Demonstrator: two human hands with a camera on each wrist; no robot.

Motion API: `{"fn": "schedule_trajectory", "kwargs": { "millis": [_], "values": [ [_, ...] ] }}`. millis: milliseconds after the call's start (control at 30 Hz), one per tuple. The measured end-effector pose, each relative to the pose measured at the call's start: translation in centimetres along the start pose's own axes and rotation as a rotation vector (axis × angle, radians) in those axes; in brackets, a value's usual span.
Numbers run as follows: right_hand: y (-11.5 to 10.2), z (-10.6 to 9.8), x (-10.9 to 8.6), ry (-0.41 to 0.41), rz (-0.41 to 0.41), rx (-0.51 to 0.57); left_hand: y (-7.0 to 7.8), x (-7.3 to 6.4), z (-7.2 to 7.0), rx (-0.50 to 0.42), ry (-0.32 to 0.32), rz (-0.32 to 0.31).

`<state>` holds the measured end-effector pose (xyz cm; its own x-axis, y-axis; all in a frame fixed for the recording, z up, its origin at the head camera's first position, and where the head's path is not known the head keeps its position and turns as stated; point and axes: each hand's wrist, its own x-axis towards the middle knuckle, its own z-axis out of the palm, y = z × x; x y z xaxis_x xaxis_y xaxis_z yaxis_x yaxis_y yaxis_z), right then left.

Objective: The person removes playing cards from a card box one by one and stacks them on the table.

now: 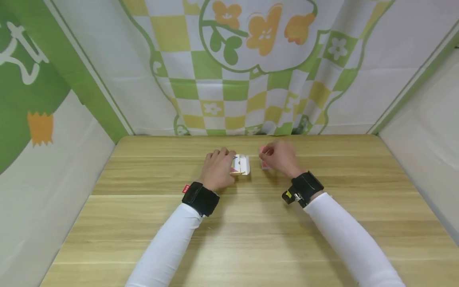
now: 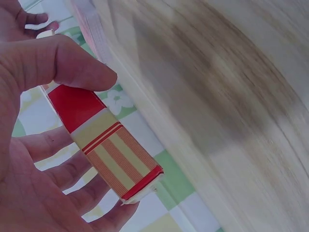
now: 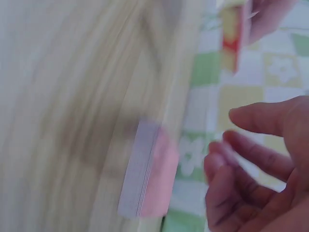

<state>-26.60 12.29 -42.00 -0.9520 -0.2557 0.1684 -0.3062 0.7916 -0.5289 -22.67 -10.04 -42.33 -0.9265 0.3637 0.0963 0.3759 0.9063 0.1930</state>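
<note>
My left hand (image 1: 216, 169) grips a playing card box (image 1: 236, 165) between thumb and fingers. In the left wrist view the box (image 2: 116, 152) shows a narrow side with red, cream and orange stripes. Its white end flap stands out toward the right in the head view. A deck of playing cards (image 3: 161, 179) with pink backs and white edges lies stacked on the table. Over the deck hovers my right hand (image 1: 283, 157), its fingers loosely bent. The right wrist view shows a gap between these fingers (image 3: 260, 159) and the deck, with nothing held.
A wood-grain table (image 1: 244, 235) extends under both arms. Behind its far edge hangs a curtain (image 1: 251, 91) with green and yellow checks and flowers. Fabric walls rise on the left and right sides.
</note>
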Motion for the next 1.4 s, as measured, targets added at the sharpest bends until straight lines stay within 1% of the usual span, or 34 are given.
{"fn": "schedule_trajectory", "kwargs": {
  "millis": [33,133,200,267,367,433,533,600,767,900,1000,1133,1400],
  "values": [
    [-0.3,0.1,-0.2,-0.006,-0.033,0.065,0.1,0.0,0.0,0.0,0.001,0.003],
    [-1.4,0.4,-0.8,-0.029,-0.112,0.213,0.3,0.0,-0.1,0.004,0.005,0.011],
    [-2.0,0.7,-1.2,-0.038,-0.172,0.247,0.5,0.0,-0.2,0.009,0.006,0.014],
    [-2.6,1.0,-1.5,-0.064,-0.21,0.269,0.6,0.0,-0.3,0.015,0.006,0.014],
    [-3.2,1.4,-1.8,-0.099,-0.218,0.283,0.7,0.0,-0.3,0.023,0.008,0.018],
    [-3.5,1.7,-2.0,-0.129,-0.176,0.285,0.7,-0.1,-0.3,0.025,0.011,0.02],
    [-3.5,2.2,-2.1,-0.149,-0.115,0.279,0.8,-0.2,-0.3,0.028,0.021,0.029],
    [-3.3,2.4,-2.1,-0.167,-0.073,0.302,0.8,-0.3,-0.3,0.024,0.023,0.036],
    [-2.9,3.0,-2.1,-0.179,0.035,0.359,1.1,-0.5,-0.4,0.006,0.015,0.057],
    [-3.0,3.1,-2.1,-0.18,0.105,0.34,1.2,-0.5,-0.5,-0.006,0.009,0.057],
    [-3.1,3.1,-2.2,-0.188,0.13,0.324,1.3,-0.4,-0.7,-0.007,0.012,0.057],
    [-3.1,2.8,-2.3,-0.199,0.136,0.311,1.4,-0.4,-0.8,-0.003,0.009,0.057],
    [-1.7,1.7,-2.9,-0.213,0.135,0.336,1.0,-0.4,-0.6,0.008,0.006,0.064]
  ]
}}
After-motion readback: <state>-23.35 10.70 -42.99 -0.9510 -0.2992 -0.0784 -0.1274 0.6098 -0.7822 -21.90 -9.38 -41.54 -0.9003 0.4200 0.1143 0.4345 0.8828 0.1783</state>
